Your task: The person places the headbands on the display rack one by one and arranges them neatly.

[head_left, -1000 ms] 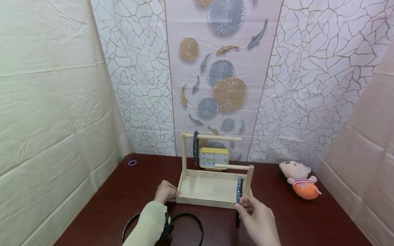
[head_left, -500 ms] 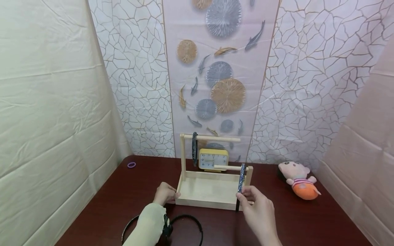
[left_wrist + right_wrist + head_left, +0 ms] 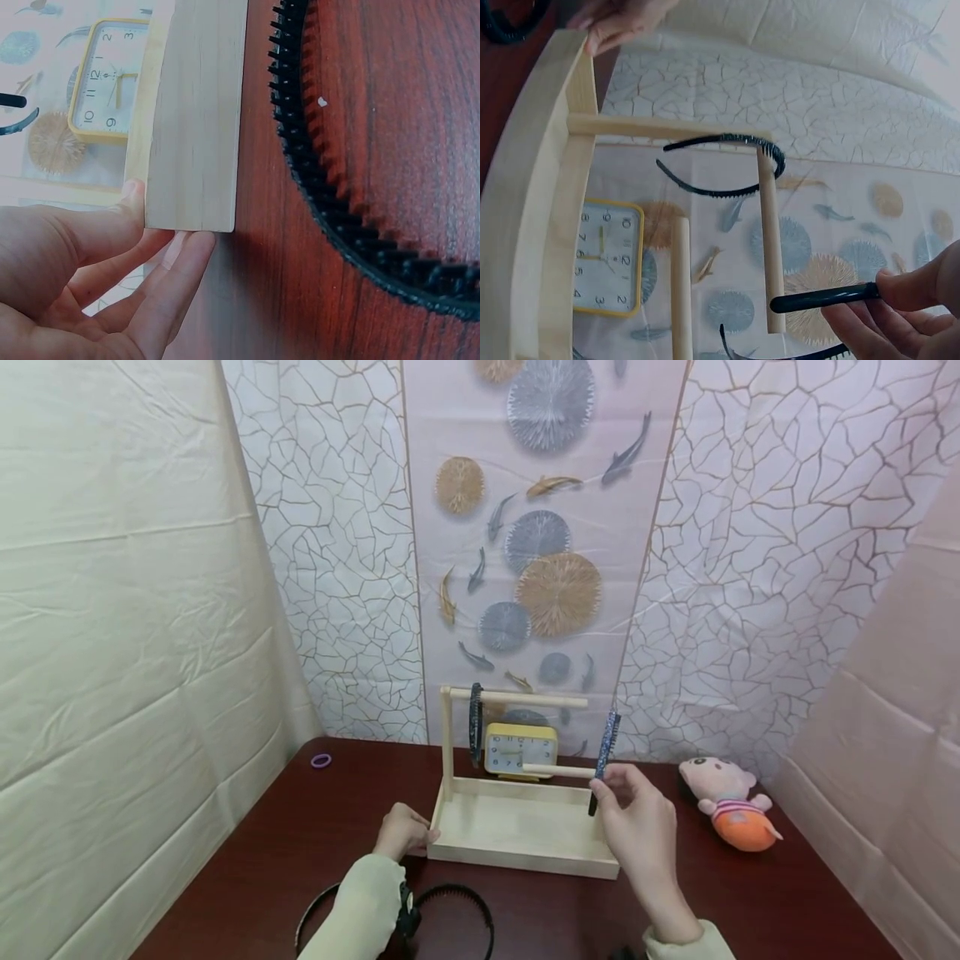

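Observation:
My right hand (image 3: 641, 818) pinches a toothed headband (image 3: 607, 747) with blue glitter between thumb and fingers. It is held upright at the right end of the wooden rack (image 3: 517, 857), overlapping the lower bar (image 3: 558, 770). In the right wrist view, one black end of this headband (image 3: 817, 298) points towards the upper bar's free tip. My left hand (image 3: 402, 833) grips the front left corner of the rack's tray, the thumb (image 3: 112, 225) at its rim. A dark headband (image 3: 476, 727) hangs on the upper bar (image 3: 536, 697) near its post.
A yellow clock (image 3: 521, 750) stands behind the rack. Another black headband (image 3: 465, 893) lies on the table in front, partly behind the left forearm. A purple ring (image 3: 321, 761) is at the back left, and a plush toy (image 3: 731, 806) lies at the right.
My right hand has lifted the blue headband from in front of the tray up to the lower bar's height, and slightly right. My left hand stays at the corner.

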Demonstrator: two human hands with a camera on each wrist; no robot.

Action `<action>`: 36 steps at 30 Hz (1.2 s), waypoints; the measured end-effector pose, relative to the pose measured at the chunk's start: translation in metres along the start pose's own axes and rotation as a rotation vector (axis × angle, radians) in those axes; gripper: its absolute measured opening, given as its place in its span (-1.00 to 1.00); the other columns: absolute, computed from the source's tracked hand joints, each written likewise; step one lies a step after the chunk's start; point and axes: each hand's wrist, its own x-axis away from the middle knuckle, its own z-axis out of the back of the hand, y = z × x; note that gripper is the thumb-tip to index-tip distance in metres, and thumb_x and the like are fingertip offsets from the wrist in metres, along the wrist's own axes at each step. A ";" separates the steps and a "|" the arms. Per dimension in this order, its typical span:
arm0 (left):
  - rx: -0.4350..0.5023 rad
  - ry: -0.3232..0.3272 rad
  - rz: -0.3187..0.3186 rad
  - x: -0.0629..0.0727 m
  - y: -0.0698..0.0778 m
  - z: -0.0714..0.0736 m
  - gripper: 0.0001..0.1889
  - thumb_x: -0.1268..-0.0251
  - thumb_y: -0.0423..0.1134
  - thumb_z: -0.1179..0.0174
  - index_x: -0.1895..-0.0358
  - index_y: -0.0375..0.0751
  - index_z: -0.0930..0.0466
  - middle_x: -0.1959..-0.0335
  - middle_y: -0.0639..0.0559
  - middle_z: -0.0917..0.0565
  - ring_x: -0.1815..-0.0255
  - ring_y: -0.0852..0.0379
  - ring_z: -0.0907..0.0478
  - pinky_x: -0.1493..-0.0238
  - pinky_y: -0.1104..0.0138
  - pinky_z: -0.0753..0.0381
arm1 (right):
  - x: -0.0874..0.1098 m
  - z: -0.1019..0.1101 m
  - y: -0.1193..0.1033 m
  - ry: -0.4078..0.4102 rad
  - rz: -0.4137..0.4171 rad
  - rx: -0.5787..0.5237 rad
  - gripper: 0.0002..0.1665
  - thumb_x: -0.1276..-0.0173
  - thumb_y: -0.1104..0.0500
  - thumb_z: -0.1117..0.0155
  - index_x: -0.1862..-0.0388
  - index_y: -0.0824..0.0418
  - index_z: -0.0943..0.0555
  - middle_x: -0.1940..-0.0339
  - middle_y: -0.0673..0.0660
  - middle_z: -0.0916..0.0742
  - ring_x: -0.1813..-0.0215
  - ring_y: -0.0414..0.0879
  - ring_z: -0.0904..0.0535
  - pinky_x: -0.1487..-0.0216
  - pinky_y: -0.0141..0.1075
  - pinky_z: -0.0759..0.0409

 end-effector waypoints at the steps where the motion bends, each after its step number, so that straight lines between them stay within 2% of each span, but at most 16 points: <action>1: 0.000 0.000 0.001 0.000 0.000 0.000 -0.77 -0.10 -0.32 -0.44 0.22 -0.41 -0.75 0.31 -0.21 -0.75 0.31 0.00 -0.71 0.18 0.10 -0.68 | -0.004 -0.001 0.000 -0.004 -0.003 0.001 -0.90 -0.23 0.24 -0.43 0.28 0.18 -0.69 0.41 0.08 -0.79 0.34 -0.07 -0.70 0.28 -0.26 -0.46; 5: 0.013 0.000 0.003 0.000 -0.001 0.000 -0.76 -0.10 -0.34 -0.44 0.20 -0.43 -0.74 0.30 -0.24 -0.74 0.35 -0.01 -0.73 0.22 0.12 -0.69 | -0.019 -0.007 0.002 -0.022 -0.015 0.011 -0.89 -0.29 0.21 -0.38 0.23 0.22 -0.68 0.35 0.14 -0.79 0.31 0.02 -0.70 0.22 -0.12 -0.49; 12: 0.110 -0.018 0.013 -0.001 0.000 -0.002 -0.76 -0.10 -0.44 -0.40 0.18 -0.53 -0.69 0.31 -0.31 -0.70 0.34 -0.06 -0.73 0.40 0.17 -0.72 | -0.039 -0.021 0.011 -0.045 0.000 0.018 -0.88 -0.34 0.21 -0.31 0.19 0.24 -0.67 0.32 0.18 -0.79 0.26 0.08 -0.67 0.15 -0.01 -0.47; 19: 0.046 -0.005 0.004 0.000 -0.001 -0.001 -0.78 -0.09 -0.38 -0.43 0.22 -0.46 -0.73 0.35 -0.25 -0.74 0.37 -0.01 -0.73 0.29 0.15 -0.71 | -0.055 -0.033 0.027 -0.040 -0.001 0.026 -0.83 -0.35 0.22 -0.29 0.17 0.30 -0.66 0.25 0.26 -0.78 0.14 0.18 -0.71 0.00 0.13 -0.45; 24: 0.039 0.000 0.001 0.000 -0.001 0.000 -0.78 -0.09 -0.37 -0.43 0.22 -0.45 -0.73 0.37 -0.22 -0.74 0.37 0.00 -0.73 0.27 0.15 -0.70 | -0.066 -0.040 0.034 -0.031 -0.011 0.022 -0.83 -0.35 0.23 -0.29 0.16 0.31 -0.65 0.23 0.27 -0.78 0.13 0.20 -0.71 -0.04 0.11 -0.44; 30: 0.016 0.010 0.001 0.000 -0.002 -0.001 -0.77 -0.08 -0.33 -0.45 0.22 -0.42 -0.74 0.38 -0.18 -0.75 0.36 0.04 -0.71 0.23 0.17 -0.68 | -0.072 -0.049 0.036 -0.044 -0.038 -0.041 -0.85 -0.33 0.30 -0.28 0.14 0.34 -0.64 0.20 0.31 -0.77 0.10 0.24 -0.72 -0.03 0.06 -0.53; 36: 0.045 0.000 -0.014 0.001 -0.002 -0.001 -0.76 -0.11 -0.36 -0.42 0.19 -0.46 -0.73 0.33 -0.25 -0.74 0.34 -0.01 -0.73 0.27 0.14 -0.70 | -0.072 -0.061 0.035 -0.063 -0.045 -0.090 -0.88 -0.33 0.31 -0.29 0.18 0.33 -0.65 0.23 0.30 -0.77 0.09 0.21 -0.72 0.06 0.04 -0.61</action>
